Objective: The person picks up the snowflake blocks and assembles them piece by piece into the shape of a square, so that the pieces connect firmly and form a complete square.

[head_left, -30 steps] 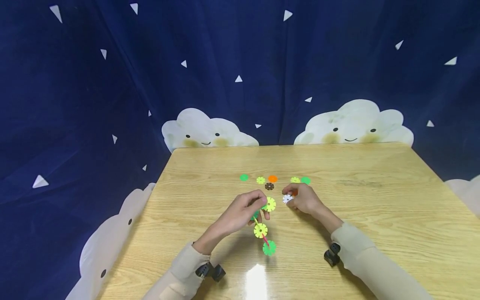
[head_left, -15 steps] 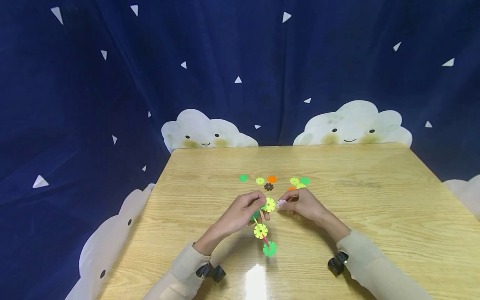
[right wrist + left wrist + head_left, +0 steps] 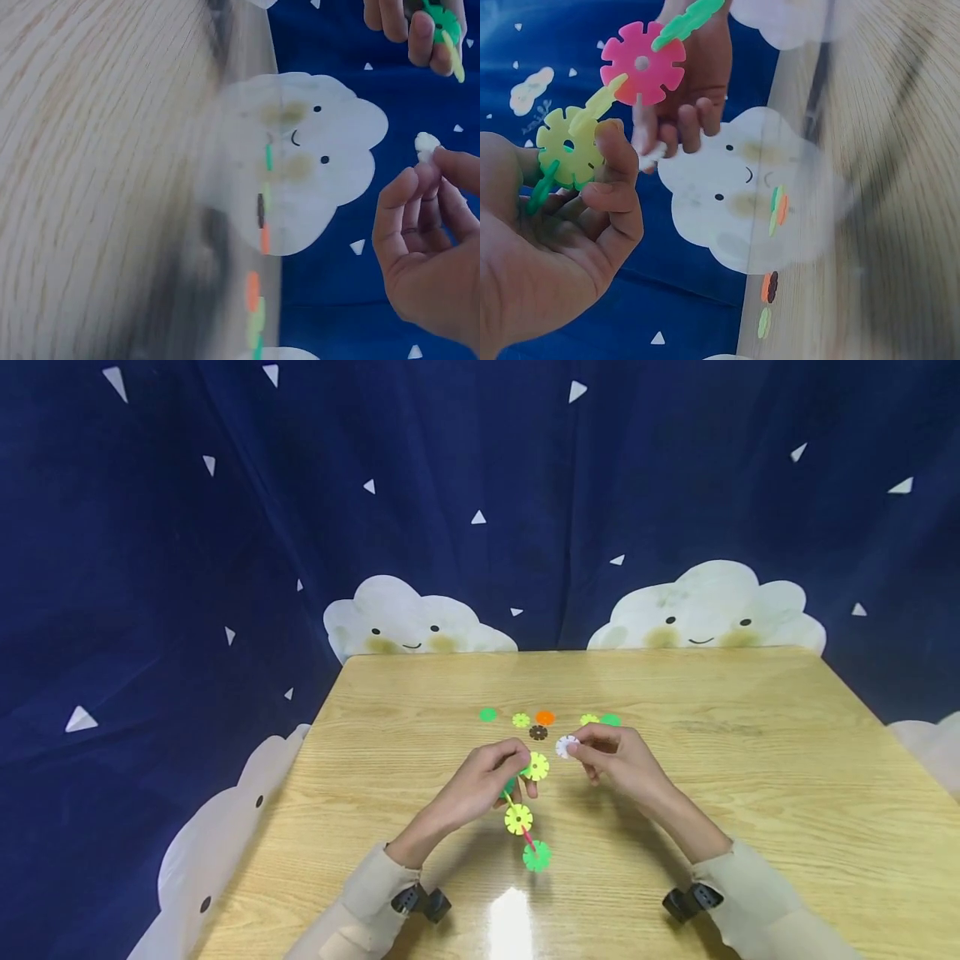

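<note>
One round, white notched disc [image 3: 566, 746]

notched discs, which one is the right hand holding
The white disc pinched by the right hand, the only white one visible; the others are in the chain the left hand holds or lie on the table.

and here's the pale wooden table [image 3: 750, 777], grain running left to right, a bright glare [image 3: 511, 925] on its near part! over the far half, flat notched discs: a left green disc [image 3: 488, 714], then a left yellow disc [image 3: 521, 720], a left orange disc [image 3: 545, 717], and a brown disc [image 3: 538, 732] just nearer. swing right: a right yellow disc [image 3: 589, 720], a right green disc [image 3: 611, 719], and by them a right orange disc [image 3: 253, 291].
</note>
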A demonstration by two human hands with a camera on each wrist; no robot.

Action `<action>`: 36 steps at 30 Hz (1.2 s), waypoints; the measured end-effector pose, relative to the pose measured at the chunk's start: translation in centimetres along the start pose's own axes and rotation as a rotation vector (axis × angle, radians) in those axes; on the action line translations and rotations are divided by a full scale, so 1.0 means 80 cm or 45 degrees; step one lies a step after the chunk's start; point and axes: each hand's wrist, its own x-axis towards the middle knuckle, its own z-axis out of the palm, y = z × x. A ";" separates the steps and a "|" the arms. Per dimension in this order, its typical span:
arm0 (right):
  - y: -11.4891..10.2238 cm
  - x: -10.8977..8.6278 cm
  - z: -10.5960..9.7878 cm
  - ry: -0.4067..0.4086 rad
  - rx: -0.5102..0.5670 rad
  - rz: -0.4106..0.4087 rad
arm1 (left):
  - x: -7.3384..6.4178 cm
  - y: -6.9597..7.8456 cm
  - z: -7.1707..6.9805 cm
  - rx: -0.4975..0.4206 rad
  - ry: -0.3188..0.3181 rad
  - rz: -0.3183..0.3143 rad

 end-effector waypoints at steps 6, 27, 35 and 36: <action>-0.016 -0.016 0.004 0.014 -0.046 -0.154 | 0.001 0.001 0.001 -0.021 0.022 -0.016; -0.032 -0.028 0.016 -0.014 -0.110 -0.368 | 0.003 0.004 0.003 -0.143 0.048 -0.036; -0.028 -0.028 0.027 0.111 -0.225 -0.586 | 0.003 0.005 0.007 -0.235 0.065 -0.035; -0.027 -0.028 0.028 0.122 -0.233 -0.633 | 0.004 0.006 0.007 -0.243 0.069 -0.036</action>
